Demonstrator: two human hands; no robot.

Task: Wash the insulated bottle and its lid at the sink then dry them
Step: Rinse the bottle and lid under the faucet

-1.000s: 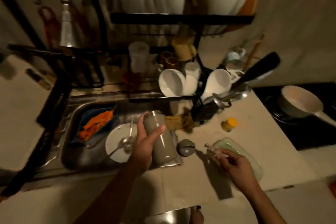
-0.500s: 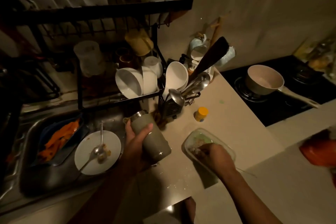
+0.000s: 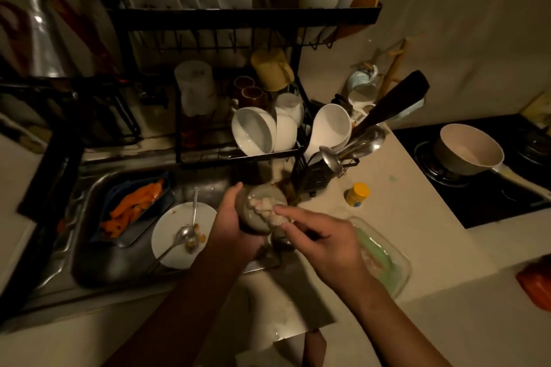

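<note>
The grey-green insulated bottle [image 3: 253, 225] is held in the air above the seam where the steel sink [image 3: 113, 268] meets the pale stone table [image 3: 417, 217], with its open mouth turned up toward the camera. Half a second ago its mouth pointed away toward the rack. The left hand [image 3: 232, 217] wraps it from the left, fingers curled behind the body and the thumb up by the rim, as before.

The right hand [image 3: 325, 241] has left the dish and come across to the bottle. It pinches the thin dark handle of a white foamy scrubber [image 3: 267, 210], whose lathered head sits at the bottle's mouth, with the forefinger stretched out along it. The blur hides the rest of the grip. The lid cannot be made out under the hands.

Just right of the right wrist lies the clear glass dish with green soap [image 3: 387, 265], where that hand was dipping a moment ago. A small yellow-capped jar [image 3: 357, 194] stands on the table beyond it.

In the sink a round white plate with a metal spoon [image 3: 185, 235] lies beside a dark blue tray of orange peelings [image 3: 134, 205], both as before.

Behind the sink the black wire dish rack [image 3: 238, 155] holds white bowls [image 3: 253, 134]. A pale saucepan [image 3: 468, 149] sits on the black hob to the right.
</note>
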